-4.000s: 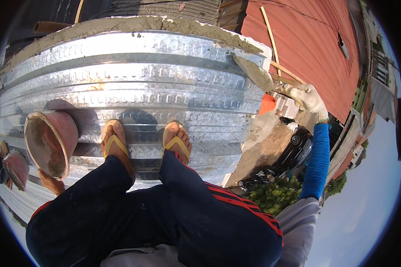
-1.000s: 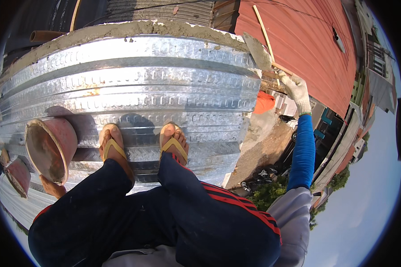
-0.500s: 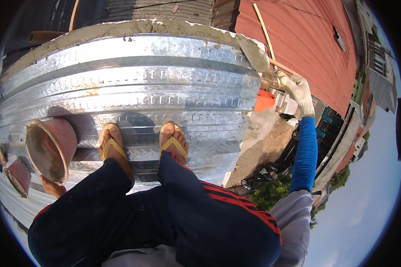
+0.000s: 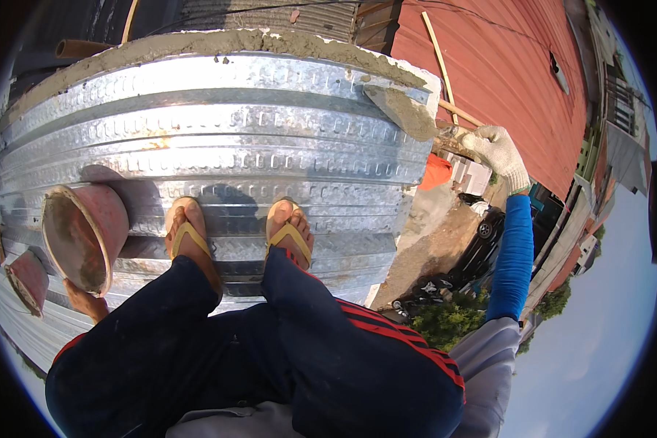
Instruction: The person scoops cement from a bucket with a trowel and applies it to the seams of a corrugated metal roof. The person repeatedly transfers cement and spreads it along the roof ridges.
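Observation:
My right hand (image 4: 498, 155), in a cream knit glove, is closed round the handle of a trowel (image 4: 409, 113). The trowel's mortar-smeared blade points left, over the corrugated metal sheet just on my side of a mortar-topped wall edge (image 4: 299, 45). At the lower left my bare left hand (image 4: 85, 301) grips the near rim of a reddish bucket (image 4: 111, 226), tilted so that its mouth faces left. Grey mortar (image 4: 73, 244) coats the inside of the bucket. My leg partly hides the left hand.
My sandalled feet stand on the shiny corrugated metal sheet (image 4: 270, 153). A second bucket (image 4: 28, 281) is at the far left. Past the sheet's right edge the ground (image 4: 434, 241) lies far below, with a parked vehicle (image 4: 485, 232). A red metal roof (image 4: 504, 80) rises beyond.
The trowel blade has come off the wall's right corner, nearer to me and slightly left, over the metal sheet. My right hand has shifted slightly right; my left hand stays at the bucket.

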{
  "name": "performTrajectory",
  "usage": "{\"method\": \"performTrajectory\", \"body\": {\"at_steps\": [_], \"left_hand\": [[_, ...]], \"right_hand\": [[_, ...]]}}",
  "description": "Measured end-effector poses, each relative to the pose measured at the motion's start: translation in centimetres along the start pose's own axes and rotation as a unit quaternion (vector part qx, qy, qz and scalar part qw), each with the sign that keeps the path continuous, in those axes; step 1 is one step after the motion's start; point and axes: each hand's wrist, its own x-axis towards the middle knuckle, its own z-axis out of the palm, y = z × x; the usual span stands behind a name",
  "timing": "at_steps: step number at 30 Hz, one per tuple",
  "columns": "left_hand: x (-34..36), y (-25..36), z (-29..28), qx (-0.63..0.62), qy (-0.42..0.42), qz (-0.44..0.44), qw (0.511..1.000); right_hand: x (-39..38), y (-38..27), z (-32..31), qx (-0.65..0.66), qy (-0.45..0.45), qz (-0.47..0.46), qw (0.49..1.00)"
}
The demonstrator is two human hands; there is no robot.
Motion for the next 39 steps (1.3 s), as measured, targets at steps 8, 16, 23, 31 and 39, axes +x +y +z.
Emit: {"method": "performTrajectory", "body": {"at_steps": [8,16,23,31,39], "left_hand": [[-0.6,-1.0,0.6,-0.024,-0.007,-0.069,0.997],[-0.8,0.2,0.4,0.036,0.038,0.054,0.997],[-1.2,-0.9,0.8,-0.020,0.010,-0.017,1.000],[-0.9,0.0,0.7,-0.156,-0.021,-0.208,0.965],[-1.1,-0.3,0.7,-0.023,-0.015,-0.044,0.999]], "right_hand": [[3.1,-3.5,1.3,-0.002,-0.011,-0.026,1.000],[2.3,-5.8,1.1,-0.032,0.000,-0.035,0.999],[3.2,-3.0,1.2,0.093,-0.042,0.005,0.995],[2.3,-2.1,1.9,0.141,-0.024,-0.026,0.989],[0.6,-1.4,3.9,0.023,0.061,-0.066,0.996]]}}
